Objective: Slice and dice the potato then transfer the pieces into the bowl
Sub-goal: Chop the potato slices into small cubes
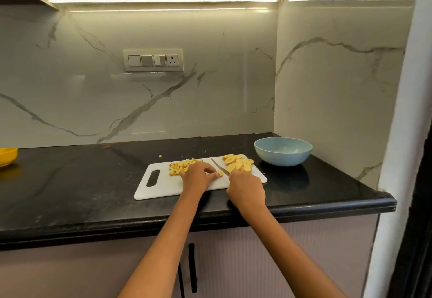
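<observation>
Yellow diced potato pieces [179, 167] lie heaped left on the white cutting board [161, 186], round slices [238, 163] piled right; the empty blue bowl [283, 150] sits upright nearby.

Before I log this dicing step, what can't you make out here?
Head view only:
- Potato piece under the left hand: fingers hide most of it.
- Knife handle: buried in the right hand.
- Blue bowl bottom: near rim blocks it.
- Yellow bowl: cut off by the left edge.
</observation>
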`<state>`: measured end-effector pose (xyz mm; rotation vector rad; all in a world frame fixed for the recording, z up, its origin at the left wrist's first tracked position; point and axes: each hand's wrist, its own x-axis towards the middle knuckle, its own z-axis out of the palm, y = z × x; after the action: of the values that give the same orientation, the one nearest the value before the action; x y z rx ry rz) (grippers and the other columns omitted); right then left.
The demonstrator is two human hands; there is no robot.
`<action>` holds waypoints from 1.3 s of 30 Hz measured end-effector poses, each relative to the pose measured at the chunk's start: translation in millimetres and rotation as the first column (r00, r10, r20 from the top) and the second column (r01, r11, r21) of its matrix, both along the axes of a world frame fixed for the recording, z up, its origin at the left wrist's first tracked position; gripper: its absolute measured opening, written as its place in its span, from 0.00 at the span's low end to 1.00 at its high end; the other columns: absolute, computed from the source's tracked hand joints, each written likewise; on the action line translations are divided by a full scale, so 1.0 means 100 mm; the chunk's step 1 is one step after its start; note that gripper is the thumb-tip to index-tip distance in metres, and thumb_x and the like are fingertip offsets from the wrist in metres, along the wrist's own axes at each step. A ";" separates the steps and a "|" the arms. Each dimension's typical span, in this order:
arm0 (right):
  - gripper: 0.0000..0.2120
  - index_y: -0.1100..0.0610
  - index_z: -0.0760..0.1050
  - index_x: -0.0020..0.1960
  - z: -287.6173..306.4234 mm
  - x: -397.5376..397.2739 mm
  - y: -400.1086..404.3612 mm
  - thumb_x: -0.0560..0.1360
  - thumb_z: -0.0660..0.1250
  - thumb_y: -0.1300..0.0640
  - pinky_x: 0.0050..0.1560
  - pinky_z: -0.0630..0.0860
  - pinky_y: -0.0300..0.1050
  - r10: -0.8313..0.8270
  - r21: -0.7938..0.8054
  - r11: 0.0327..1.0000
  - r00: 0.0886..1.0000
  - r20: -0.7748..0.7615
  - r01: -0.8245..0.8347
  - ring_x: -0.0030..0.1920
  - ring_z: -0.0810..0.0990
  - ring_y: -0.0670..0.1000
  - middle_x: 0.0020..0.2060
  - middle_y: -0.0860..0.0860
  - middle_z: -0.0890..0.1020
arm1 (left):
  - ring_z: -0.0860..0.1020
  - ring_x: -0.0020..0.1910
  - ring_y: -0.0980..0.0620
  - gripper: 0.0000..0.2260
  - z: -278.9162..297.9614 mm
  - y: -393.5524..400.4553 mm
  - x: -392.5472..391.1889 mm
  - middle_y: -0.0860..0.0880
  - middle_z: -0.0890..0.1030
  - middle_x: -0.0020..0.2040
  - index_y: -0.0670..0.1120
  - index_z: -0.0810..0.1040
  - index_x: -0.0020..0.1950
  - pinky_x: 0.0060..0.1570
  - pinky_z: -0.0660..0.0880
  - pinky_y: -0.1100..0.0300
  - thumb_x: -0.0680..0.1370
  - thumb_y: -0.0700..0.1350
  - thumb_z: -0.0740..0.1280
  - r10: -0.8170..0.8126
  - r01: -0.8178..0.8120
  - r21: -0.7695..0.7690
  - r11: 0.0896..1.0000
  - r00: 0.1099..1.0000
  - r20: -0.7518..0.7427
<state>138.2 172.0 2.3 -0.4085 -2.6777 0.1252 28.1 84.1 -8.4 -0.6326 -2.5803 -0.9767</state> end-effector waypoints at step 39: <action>0.10 0.59 0.73 0.59 0.17 0.12 0.01 0.79 0.59 0.59 0.51 0.73 0.43 0.068 -0.024 0.998 0.984 0.164 -0.065 0.53 0.78 0.53 0.55 0.55 0.78 | 0.74 0.58 0.50 0.07 0.07 0.00 0.02 0.53 0.82 0.53 0.53 0.83 0.49 0.60 0.60 0.50 0.74 0.52 0.69 0.053 -0.057 -0.127 0.990 0.998 -0.036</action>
<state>149.8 172.8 18.9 -0.3486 -2.8566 0.1423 29.7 84.3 -1.6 -0.6015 -2.6324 -0.7814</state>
